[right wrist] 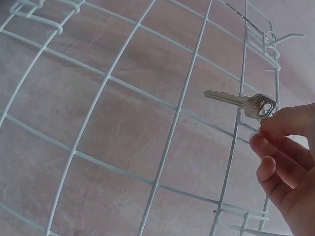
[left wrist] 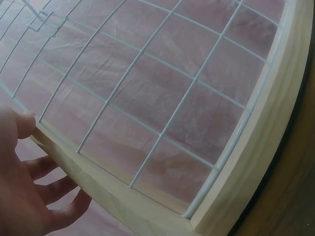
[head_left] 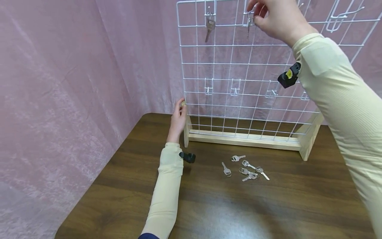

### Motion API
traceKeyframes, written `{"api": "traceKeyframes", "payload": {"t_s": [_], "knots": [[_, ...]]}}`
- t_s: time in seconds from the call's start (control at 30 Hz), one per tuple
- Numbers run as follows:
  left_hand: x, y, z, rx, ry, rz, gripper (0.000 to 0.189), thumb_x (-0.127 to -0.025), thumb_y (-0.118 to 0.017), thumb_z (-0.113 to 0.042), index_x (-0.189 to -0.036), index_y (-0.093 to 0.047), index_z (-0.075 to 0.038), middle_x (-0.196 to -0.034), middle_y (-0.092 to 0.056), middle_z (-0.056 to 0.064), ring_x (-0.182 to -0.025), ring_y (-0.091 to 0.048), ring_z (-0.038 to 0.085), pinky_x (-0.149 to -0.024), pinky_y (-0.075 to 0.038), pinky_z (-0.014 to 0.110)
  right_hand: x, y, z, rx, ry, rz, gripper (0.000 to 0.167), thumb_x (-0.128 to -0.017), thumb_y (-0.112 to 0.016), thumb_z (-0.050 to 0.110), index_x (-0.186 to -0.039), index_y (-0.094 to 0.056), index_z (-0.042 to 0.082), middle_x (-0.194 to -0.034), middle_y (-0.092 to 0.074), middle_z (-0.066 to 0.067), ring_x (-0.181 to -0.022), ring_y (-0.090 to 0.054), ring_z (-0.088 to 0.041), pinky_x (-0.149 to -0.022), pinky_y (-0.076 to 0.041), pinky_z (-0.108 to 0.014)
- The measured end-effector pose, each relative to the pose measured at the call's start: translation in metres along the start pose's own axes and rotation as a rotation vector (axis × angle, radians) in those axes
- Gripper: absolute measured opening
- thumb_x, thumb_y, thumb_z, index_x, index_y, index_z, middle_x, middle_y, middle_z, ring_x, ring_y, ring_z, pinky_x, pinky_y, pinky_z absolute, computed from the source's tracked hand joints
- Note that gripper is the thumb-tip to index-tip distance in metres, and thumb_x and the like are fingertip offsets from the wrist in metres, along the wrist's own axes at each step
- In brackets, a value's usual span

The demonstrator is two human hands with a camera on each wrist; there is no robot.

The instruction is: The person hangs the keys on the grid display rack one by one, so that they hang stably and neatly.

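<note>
My right hand point(head_left: 277, 16) is raised to the top row of a white wire grid rack point(head_left: 229, 63). Its thumb and fingertips pinch a silver key point(right wrist: 251, 104) by the ring end, right at a white hook, and the blade hangs free. Left of it, another key point(head_left: 210, 25) hangs by its ring from a neighbouring hook. Lower down, my left hand point(head_left: 178, 120) grips the rack's wooden side post point(left wrist: 93, 189), with the thumb on one side and the fingers on the other. Several loose keys point(head_left: 226, 170) lie on the brown table in front of the rack.
The rack stands on a wooden base point(head_left: 238, 138) near the back of the table point(head_left: 119, 199). Small hooks point(head_left: 234, 91) line a lower row, and a longer hook point(head_left: 346, 15) juts out at upper right. A pink curtain point(head_left: 74, 66) hangs behind.
</note>
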State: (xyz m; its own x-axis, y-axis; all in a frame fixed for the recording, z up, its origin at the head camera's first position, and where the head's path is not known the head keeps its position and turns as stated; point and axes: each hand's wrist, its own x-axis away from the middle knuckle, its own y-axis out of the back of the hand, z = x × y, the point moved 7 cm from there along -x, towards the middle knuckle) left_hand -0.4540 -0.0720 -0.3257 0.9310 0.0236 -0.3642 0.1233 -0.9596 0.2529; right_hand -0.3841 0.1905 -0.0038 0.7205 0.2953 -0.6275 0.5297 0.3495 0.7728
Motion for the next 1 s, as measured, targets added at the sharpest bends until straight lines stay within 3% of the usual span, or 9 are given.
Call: {"api": "traceKeyframes", "payload": {"t_s": [0.1, 0.27, 0.4, 0.57, 0.7, 0.83, 0.9, 1.0], "knots": [[-0.001, -0.001, 0.0, 0.006, 0.0, 0.002, 0.042, -0.105, -0.039, -0.036, -0.146, -0.038, -0.029, -0.133, -0.054, 0.017, -0.12, -0.054, 0.032, -0.098, -0.044, 0.051, 0.002, 0.002, -0.001, 0.016, -0.007, -0.011, 0.031, -0.094, -0.047, 0.009, -0.122, -0.059, 0.003, -0.103, -0.058, -0.01, -0.074, -0.035, 0.008, -0.07, -0.031, -0.015], [-0.003, -0.001, -0.002, 0.0, -0.015, -0.002, 0.041, -0.105, -0.04, -0.035, -0.145, -0.039, -0.028, -0.132, -0.054, 0.017, -0.12, -0.054, 0.032, -0.098, -0.044, 0.051, 0.011, 0.008, -0.009, 0.004, -0.082, -0.068, 0.036, -0.094, -0.045, 0.014, -0.128, -0.051, 0.004, -0.089, -0.046, 0.014, -0.072, -0.035, 0.011, -0.068, -0.032, -0.014], [-0.005, 0.0, -0.002, -0.014, -0.025, 0.003, 0.041, -0.105, -0.039, -0.036, -0.145, -0.039, -0.028, -0.131, -0.055, 0.017, -0.119, -0.055, 0.033, -0.097, -0.044, 0.051, 0.03, 0.014, -0.013, -0.057, -0.116, -0.186, 0.039, -0.093, -0.043, 0.013, -0.13, -0.051, 0.008, -0.08, -0.035, 0.027, -0.071, -0.036, 0.017, -0.067, -0.032, -0.011], [-0.005, 0.004, 0.003, -0.025, -0.024, 0.004, 0.042, -0.105, -0.039, -0.036, -0.146, -0.038, -0.028, -0.131, -0.054, 0.017, -0.119, -0.054, 0.033, -0.098, -0.044, 0.051, 0.066, 0.013, -0.006, -0.182, -0.084, -0.331, 0.036, -0.093, -0.045, 0.007, -0.127, -0.056, 0.01, -0.082, -0.041, 0.033, -0.075, -0.043, 0.017, -0.068, -0.035, -0.009], [-0.004, 0.007, 0.006, -0.029, -0.028, 0.0, 0.042, -0.105, -0.039, -0.036, -0.146, -0.038, -0.028, -0.131, -0.054, 0.018, -0.12, -0.054, 0.034, -0.098, -0.043, 0.052, 0.097, 0.001, 0.006, -0.249, -0.05, -0.341, 0.031, -0.091, -0.05, 0.003, -0.12, -0.059, 0.006, -0.086, -0.05, 0.027, -0.079, -0.047, 0.015, -0.068, -0.037, -0.009], [-0.003, 0.011, 0.006, -0.032, -0.024, -0.006, 0.041, -0.105, -0.038, -0.036, -0.145, -0.038, -0.028, -0.13, -0.055, 0.018, -0.12, -0.054, 0.033, -0.098, -0.044, 0.052, 0.125, -0.014, 0.019, -0.242, 0.029, -0.294, 0.027, -0.091, -0.053, 0.0, -0.117, -0.059, 0.001, -0.092, -0.063, 0.003, -0.083, -0.046, 0.013, -0.069, -0.036, -0.01], [-0.004, 0.012, 0.005, -0.034, -0.025, -0.006, 0.041, -0.105, -0.038, -0.035, -0.145, -0.038, -0.028, -0.13, -0.055, 0.017, -0.121, -0.054, 0.032, -0.098, -0.044, 0.052, 0.137, -0.022, 0.025, -0.228, 0.084, -0.267, 0.025, -0.09, -0.055, -0.002, -0.115, -0.059, -0.001, -0.097, -0.066, -0.009, -0.084, -0.049, 0.007, -0.069, -0.035, -0.011], [-0.004, 0.013, 0.004, -0.035, -0.034, -0.008, 0.041, -0.105, -0.038, -0.035, -0.146, -0.037, -0.027, -0.131, -0.055, 0.017, -0.121, -0.054, 0.032, -0.098, -0.044, 0.051, 0.153, -0.038, 0.029, -0.216, 0.154, -0.211, 0.026, -0.09, -0.058, -0.004, -0.115, -0.06, -0.001, -0.102, -0.066, -0.013, -0.087, -0.054, -0.007, -0.069, -0.035, -0.013]]}}
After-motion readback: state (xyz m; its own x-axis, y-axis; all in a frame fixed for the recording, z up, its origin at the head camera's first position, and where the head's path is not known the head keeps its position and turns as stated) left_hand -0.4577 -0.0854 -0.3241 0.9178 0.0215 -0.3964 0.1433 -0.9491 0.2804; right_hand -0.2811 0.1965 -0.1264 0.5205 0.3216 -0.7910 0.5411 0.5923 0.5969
